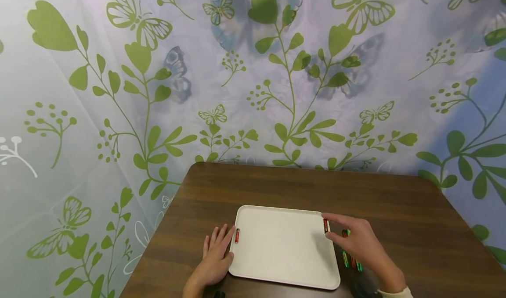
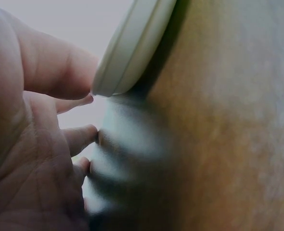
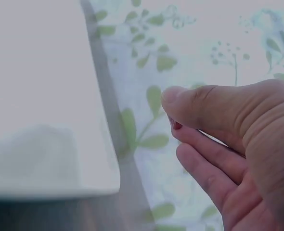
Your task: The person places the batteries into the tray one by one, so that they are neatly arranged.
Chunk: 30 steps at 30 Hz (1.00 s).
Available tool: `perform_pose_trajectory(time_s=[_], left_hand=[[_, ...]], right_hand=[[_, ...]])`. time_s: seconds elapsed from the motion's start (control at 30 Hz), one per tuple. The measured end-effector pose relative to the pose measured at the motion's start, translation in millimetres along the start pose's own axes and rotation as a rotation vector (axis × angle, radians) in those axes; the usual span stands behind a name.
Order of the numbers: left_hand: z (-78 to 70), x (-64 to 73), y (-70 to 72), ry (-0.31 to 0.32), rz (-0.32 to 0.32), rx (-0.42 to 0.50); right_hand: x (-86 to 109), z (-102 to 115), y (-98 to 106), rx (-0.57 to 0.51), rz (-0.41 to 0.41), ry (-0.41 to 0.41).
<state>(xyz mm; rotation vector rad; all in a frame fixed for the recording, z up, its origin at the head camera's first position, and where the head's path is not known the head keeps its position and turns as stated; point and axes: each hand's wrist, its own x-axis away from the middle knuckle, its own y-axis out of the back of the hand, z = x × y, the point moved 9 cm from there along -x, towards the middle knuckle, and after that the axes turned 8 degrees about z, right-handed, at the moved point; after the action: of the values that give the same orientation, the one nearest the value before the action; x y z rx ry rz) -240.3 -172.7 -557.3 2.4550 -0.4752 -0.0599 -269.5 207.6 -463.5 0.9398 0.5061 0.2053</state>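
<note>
A cream tray [image 1: 284, 247] with rounded corners and a low rim lies on the table. My left hand [image 1: 213, 256] rests at its left edge, fingers spread; in the left wrist view the thumb [image 2: 60, 72] touches the tray's rim [image 2: 127, 53]. Inside the tray's left side, near these fingertips, lies a small red battery [image 1: 237, 235]. Over the tray's right edge my right hand [image 1: 361, 241] pinches another red battery [image 1: 326, 226] between thumb and fingers. Only a bit of this battery [image 3: 175, 124] shows in the right wrist view, the rest being hidden by the thumb.
Several red and green batteries [image 1: 352, 261] lie on the brown wooden table [image 1: 419, 227] right of the tray, partly behind my right hand. A small black object [image 1: 219, 294] sits at the bottom edge of the head view. A leaf-and-butterfly curtain [image 1: 237, 91] hangs behind the table.
</note>
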Motion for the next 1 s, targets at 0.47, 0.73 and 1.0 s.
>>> perform_pose_trajectory(time_s=[0.47,0.73,1.0], left_hand=[[1.1,0.6,-0.5,0.034,0.022,-0.018],[2.6,0.0,-1.9,0.042,0.030,-0.016],[1.3,0.8,-1.2,0.040,0.020,-0.023]], right_hand=[[-53.7,45,-48,-0.197,0.092,-0.007],[-72.2,64,-68,-0.287,0.118,0.009],[-84.8,75,-100,-0.335,0.155,0.040]])
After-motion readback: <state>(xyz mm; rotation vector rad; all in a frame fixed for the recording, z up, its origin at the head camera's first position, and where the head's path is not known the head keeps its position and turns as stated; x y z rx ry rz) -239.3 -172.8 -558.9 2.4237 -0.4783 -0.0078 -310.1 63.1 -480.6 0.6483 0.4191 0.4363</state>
